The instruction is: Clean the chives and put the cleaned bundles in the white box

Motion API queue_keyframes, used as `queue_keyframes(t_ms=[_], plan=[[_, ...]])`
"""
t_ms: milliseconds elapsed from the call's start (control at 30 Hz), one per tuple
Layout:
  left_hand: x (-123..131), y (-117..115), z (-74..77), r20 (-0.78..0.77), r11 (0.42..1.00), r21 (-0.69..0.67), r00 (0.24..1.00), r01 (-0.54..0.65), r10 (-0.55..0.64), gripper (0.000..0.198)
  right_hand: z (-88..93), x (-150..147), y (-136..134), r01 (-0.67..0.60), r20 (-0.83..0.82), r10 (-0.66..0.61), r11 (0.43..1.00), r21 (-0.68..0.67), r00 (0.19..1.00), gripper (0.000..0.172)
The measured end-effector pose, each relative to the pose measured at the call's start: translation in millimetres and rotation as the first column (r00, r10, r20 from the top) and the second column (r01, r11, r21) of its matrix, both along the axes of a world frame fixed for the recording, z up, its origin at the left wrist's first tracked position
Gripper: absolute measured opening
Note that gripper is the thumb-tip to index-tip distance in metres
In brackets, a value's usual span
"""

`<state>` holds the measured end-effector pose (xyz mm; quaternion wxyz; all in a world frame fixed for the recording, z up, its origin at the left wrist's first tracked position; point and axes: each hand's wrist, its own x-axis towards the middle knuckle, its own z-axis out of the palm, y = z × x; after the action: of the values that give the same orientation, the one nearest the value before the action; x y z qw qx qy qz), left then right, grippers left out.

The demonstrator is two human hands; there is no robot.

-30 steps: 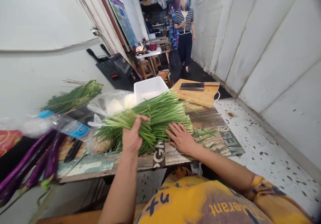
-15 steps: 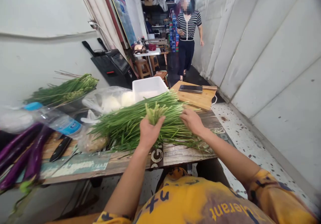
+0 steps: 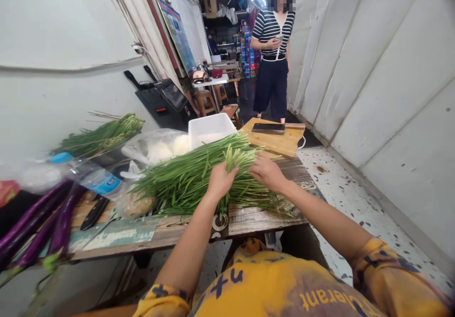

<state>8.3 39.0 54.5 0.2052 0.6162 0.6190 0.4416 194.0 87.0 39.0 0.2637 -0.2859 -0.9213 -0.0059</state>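
Observation:
A large pile of garlic chives (image 3: 181, 172) lies across the table, leaves to the left and pale stalk ends to the right. My left hand (image 3: 219, 182) is closed around a small bunch of garlic chives (image 3: 232, 158), its cut ends pointing up over the pile. Just right of it, my right hand (image 3: 268, 171) is closed with fingertips pinched at the pale stalk ends of the pile. What exactly sits between those fingertips is partly hidden.
A cutting board (image 3: 273, 141) with a cleaver (image 3: 268, 128) lies beyond my right hand, beside a white tub (image 3: 211, 127). Leftward are a water bottle (image 3: 95, 177), a black-handled knife (image 3: 94, 212), eggplants (image 3: 66, 217) and more greens (image 3: 103, 134). A person (image 3: 273, 61) stands ahead holding a phone.
My left hand has moved slightly right with its bunch, and my right hand slightly left, so they are closer together. The person ahead has come nearer, raising the phone hand.

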Motion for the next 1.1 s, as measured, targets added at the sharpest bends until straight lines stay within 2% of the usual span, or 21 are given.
queue_keyframes(t_ms=[67, 133, 200, 267, 333, 433, 533, 567, 600, 667, 733, 800, 867, 933, 1033, 1100], plan=[[2.8, -1.4, 0.3, 0.031, 0.990, -0.053, 0.991, 0.130, -0.129, 0.016, -1.0, 3.4, -8.8, -0.030, -0.160, 0.008, 0.990, -0.138, 0.987, 0.022], [5.7, -3.0, 0.6, 0.076, 0.966, -0.087, 0.968, 0.244, -0.238, 0.014, -2.8, 5.0, -15.2, -0.050, -0.297, -0.041, 0.955, -0.291, 0.954, 0.020], [8.0, -4.0, 0.2, 0.084, 0.952, -0.119, 0.958, 0.284, -0.275, 0.016, -5.2, 5.1, -18.5, -0.061, -0.397, -0.122, 0.906, -0.419, 0.909, 0.020], [9.5, -4.7, -0.7, 0.064, 0.951, -0.154, 0.963, 0.267, -0.261, 0.015, -8.2, 5.3, -18.2, -0.044, -0.445, -0.203, 0.874, -0.484, 0.872, 0.020], [10.5, -5.5, -1.6, 0.060, 0.952, -0.181, 0.969, 0.245, -0.238, 0.014, -12.1, 8.4, -14.2, 0.026, -0.436, -0.271, 0.872, -0.489, 0.858, 0.020], [11.4, -6.9, -1.9, 0.079, 0.955, -0.188, 0.973, 0.228, -0.217, 0.018, -18.5, 21.8, -3.3, 0.243, -0.336, -0.412, 0.862, -0.445, 0.847, 0.019], [11.8, -7.4, -3.1, 0.091, 0.963, -0.171, 0.977, 0.206, -0.193, 0.019, -21.0, 40.1, 4.8, 0.464, -0.154, -0.576, 0.766, -0.444, 0.803, 0.022], [12.0, -7.0, -4.0, 0.091, 0.966, -0.166, 0.978, 0.199, -0.186, 0.018, -20.1, 44.7, 5.2, 0.499, -0.108, -0.599, 0.742, -0.448, 0.793, 0.024], [12.2, -6.5, -5.1, 0.085, 0.968, -0.162, 0.980, 0.193, -0.182, 0.018, -18.3, 47.7, 4.4, 0.498, -0.091, -0.589, 0.746, -0.442, 0.803, 0.025], [13.0, -5.1, -7.3, 0.054, 0.967, -0.158, 0.979, 0.201, -0.195, 0.017, -12.7, 47.6, -0.3, 0.381, -0.137, -0.461, 0.840, -0.387, 0.877, 0.021], [14.0, -4.2, -8.2, 0.010, 0.963, -0.149, 0.974, 0.226, -0.227, 0.016, -6.1, 40.7, -6.0, 0.143, -0.178, -0.204, 0.942, -0.303, 0.963, 0.016], [15.0, -4.6, -7.1, -0.022, 0.963, -0.130, 0.970, 0.236, -0.241, 0.015, -0.6, 31.3, -9.8, -0.066, -0.166, 0.020, 0.958, -0.279, 0.986, 0.018], [15.5, -6.4, -4.5, -0.026, 0.963, -0.117, 0.968, 0.244, -0.249, 0.015, 1.9, 24.5, -10.3, -0.164, -0.193, 0.102, 0.928, -0.336, 0.976, 0.027], [15.1, -8.8, -2.0, -0.022, 0.961, -0.113, 0.967, 0.251, -0.255, 0.016, 0.7, 23.3, -8.2, -0.207, -0.298, 0.071, 0.865, -0.456, 0.952, 0.032], [11.0, -11.4, -1.0, -0.030, 0.973, -0.109, 0.977, 0.205, -0.209, 0.018, -6.5, 30.1, -2.8, -0.169, -0.448, -0.185, 0.751, -0.639, 0.875, 0.039], [6.3, -11.9, -2.2, -0.021, 0.984, -0.096, 0.988, 0.148, -0.151, 0.020, -12.1, 35.2, -0.5, -0.069, -0.467, -0.338, 0.746, -0.662, 0.817, 0.040]])
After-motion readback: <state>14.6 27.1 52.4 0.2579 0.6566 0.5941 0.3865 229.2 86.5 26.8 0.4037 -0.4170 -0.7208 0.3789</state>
